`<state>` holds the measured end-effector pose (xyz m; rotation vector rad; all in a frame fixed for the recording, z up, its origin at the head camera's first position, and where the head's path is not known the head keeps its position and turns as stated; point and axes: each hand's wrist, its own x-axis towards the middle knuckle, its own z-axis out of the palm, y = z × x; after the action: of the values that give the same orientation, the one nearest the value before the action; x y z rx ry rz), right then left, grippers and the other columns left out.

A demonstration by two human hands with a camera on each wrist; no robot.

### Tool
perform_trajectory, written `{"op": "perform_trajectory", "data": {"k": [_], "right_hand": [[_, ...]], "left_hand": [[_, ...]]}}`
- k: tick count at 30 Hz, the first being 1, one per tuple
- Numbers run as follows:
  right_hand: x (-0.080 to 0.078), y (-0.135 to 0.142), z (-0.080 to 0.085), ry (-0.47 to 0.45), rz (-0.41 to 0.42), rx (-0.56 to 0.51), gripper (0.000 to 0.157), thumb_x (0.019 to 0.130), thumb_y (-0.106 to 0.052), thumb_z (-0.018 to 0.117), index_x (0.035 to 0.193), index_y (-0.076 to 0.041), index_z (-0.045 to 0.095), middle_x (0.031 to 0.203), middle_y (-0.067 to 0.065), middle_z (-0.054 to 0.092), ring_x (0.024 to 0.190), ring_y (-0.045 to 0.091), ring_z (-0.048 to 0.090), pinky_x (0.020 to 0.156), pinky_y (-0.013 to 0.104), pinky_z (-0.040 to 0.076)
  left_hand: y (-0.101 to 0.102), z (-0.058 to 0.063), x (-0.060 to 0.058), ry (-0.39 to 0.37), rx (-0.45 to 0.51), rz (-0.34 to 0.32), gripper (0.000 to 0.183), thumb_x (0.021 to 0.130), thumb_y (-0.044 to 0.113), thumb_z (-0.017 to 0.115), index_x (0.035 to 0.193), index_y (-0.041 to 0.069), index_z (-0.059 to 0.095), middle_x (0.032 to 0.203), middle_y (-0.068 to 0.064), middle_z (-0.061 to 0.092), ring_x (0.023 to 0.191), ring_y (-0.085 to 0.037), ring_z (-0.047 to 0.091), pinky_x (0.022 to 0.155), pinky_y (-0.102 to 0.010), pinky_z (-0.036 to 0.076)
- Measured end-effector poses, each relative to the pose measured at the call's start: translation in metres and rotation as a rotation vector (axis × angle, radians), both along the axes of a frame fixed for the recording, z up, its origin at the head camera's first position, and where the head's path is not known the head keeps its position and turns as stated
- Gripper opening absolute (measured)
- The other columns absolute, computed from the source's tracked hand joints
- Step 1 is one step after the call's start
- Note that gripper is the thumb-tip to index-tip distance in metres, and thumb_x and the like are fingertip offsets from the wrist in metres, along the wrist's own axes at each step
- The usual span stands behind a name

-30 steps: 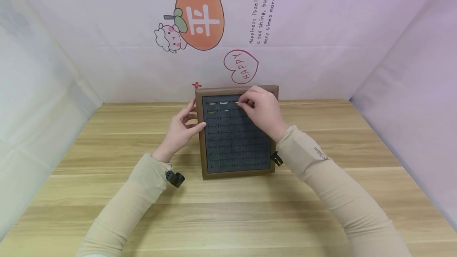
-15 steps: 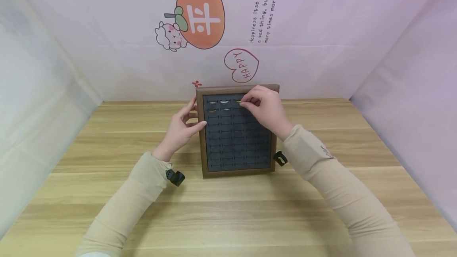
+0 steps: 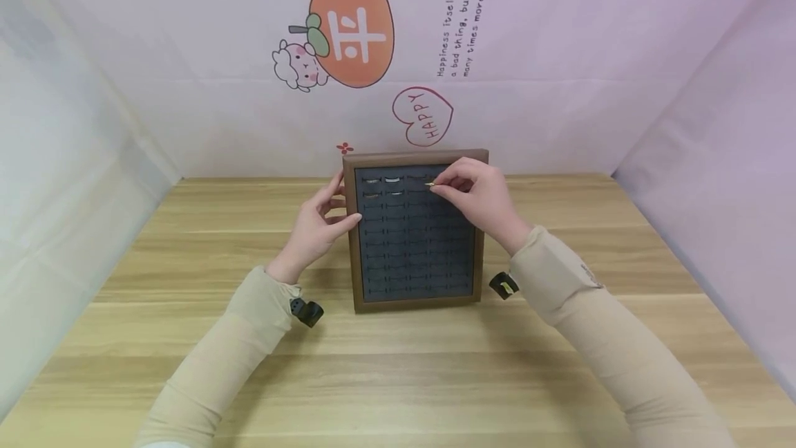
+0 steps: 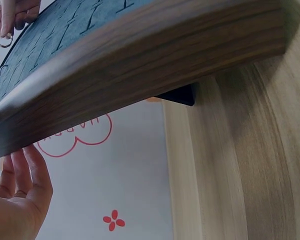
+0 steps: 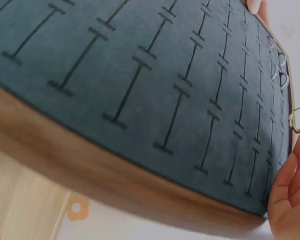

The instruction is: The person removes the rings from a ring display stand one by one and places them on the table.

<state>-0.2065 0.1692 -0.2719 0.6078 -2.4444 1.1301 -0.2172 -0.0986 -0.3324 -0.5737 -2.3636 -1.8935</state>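
Note:
A ring display board with a dark slotted face and a brown wooden frame stands tilted on the table. My left hand grips its left side, thumb on the front edge and fingers behind. Between thumb and fingertips, my right hand pinches a gold ring just in front of the upper slots. In the right wrist view that ring shows whole, apart from the dark face. Two rings, including a silver ring, sit in the top row at the left, and two more sit below them.
The board stands on a wood-grain table. Behind it hangs a white printed cloth, with more pale cloth at both sides. A dark support shows behind the board in the left wrist view.
The gold ring has come out of the third slot in the top row. My right hand has drawn it to the right and slightly down. The left hand keeps its grip.

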Motion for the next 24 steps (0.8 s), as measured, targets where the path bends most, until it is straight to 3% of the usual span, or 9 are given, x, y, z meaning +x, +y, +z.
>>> {"op": "perform_trajectory", "data": {"k": [7, 17, 24], "right_hand": [[0.008, 0.014, -0.003, -0.015, -0.013, 0.032, 0.004, 0.080, -0.005, 0.074, 0.083, -0.003, 0.074, 0.083, 0.007, 0.067, 0.071, 0.014, 0.058, 0.065, 0.014, 0.046], [0.017, 0.039, -0.011, -0.066, -0.025, 0.083, 0.004, 0.079, -0.004, 0.075, 0.083, -0.005, 0.074, 0.083, 0.006, 0.068, 0.070, 0.011, 0.059, 0.063, 0.015, 0.048], [0.019, 0.069, -0.014, -0.038, -0.068, 0.080, 0.006, 0.076, -0.001, 0.076, 0.082, -0.003, 0.075, 0.079, 0.009, 0.070, 0.064, -0.002, 0.056, 0.059, 0.013, 0.047]], "left_hand": [[0.002, -0.001, 0.000, 0.003, -0.013, -0.003, 0.078, 0.085, 0.000, 0.066, 0.150, 0.017, 0.026, 0.128, -0.016, 0.047, 0.107, -0.023, 0.052, 0.095, -0.045, 0.047], [-0.001, -0.004, 0.001, 0.014, -0.022, 0.000, 0.079, 0.085, -0.001, 0.066, 0.150, 0.018, 0.026, 0.127, -0.018, 0.047, 0.106, -0.022, 0.053, 0.090, -0.034, 0.051], [0.000, -0.002, 0.000, 0.019, -0.018, 0.008, 0.078, 0.085, -0.001, 0.066, 0.150, 0.017, 0.026, 0.127, -0.019, 0.047, 0.106, -0.023, 0.053, 0.092, -0.041, 0.049]]}}
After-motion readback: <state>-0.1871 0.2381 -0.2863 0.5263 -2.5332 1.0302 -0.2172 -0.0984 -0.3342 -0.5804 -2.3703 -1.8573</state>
